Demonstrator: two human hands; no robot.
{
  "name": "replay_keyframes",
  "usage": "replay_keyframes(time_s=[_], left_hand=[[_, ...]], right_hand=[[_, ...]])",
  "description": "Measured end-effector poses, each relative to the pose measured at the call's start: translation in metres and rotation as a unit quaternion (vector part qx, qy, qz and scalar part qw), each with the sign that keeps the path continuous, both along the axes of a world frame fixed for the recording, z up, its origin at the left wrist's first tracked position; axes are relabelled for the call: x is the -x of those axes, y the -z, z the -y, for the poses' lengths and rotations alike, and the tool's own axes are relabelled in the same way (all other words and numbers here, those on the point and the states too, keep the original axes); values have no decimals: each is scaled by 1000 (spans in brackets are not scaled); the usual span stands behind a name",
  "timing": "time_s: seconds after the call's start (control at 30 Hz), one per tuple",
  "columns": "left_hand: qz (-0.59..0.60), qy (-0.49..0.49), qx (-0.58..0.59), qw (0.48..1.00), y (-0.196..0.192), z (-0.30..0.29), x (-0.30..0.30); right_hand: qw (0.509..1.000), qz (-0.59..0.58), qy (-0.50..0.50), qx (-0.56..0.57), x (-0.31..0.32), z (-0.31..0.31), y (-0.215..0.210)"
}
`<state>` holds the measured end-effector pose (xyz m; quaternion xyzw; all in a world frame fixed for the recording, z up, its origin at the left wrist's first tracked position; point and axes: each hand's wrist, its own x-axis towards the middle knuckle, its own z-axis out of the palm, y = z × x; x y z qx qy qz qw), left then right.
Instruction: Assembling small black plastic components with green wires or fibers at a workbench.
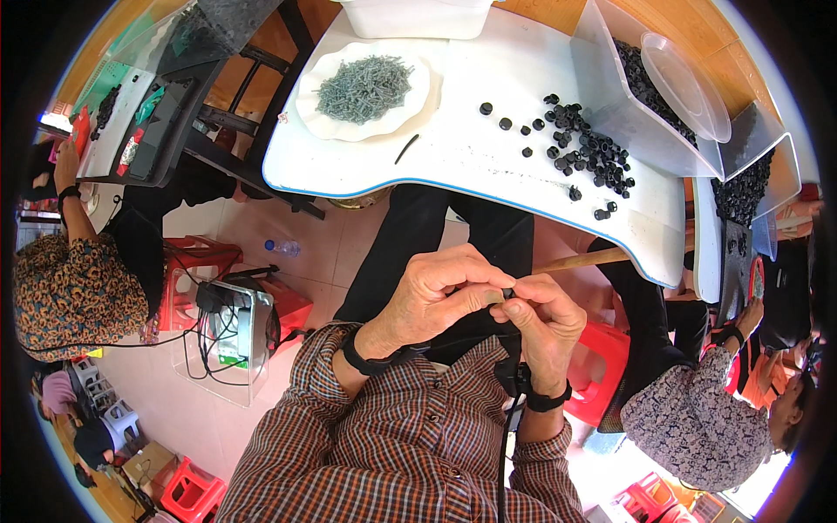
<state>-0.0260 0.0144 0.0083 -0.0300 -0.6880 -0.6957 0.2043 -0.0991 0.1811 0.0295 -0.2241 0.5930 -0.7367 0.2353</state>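
Note:
My left hand (440, 295) and my right hand (547, 324) meet above my lap, just off the near edge of the white table (488, 74). Between their pinched fingertips is a small black part (508, 295), mostly covered by the fingers. Both hands are closed on it. On the table, a white scalloped plate (307, 112) carries a heap of thin grey screw-like pieces (364, 87). To the right lies a loose scatter of small black caps (602, 157). A short black strip (406, 149) rests between plate and caps.
A clear bin (641, 126) of black parts, with a round translucent lid (686, 87) on it, stands at the table's right. A white tub (417, 17) sits at the back. People work on both sides. Red stools (602, 366) and a wired clear box (228, 336) are on the floor.

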Motion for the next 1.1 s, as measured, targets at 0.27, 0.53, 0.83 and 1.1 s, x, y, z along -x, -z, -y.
replay_keyframes(time_s=[0.27,0.53,0.83,1.1], left_hand=[[32,27,-44,998,0,2,-1],[53,78,-79,992,2,7,-1],[62,69,-118,989,7,1,0],[49,36,-103,993,5,-4,1]], right_hand=[[999,25,5,-43,-2,-2,-2],[997,56,12,-42,-2,-4,0],[999,34,12,-27,-2,-2,6],[990,127,29,45,-6,0,10]])
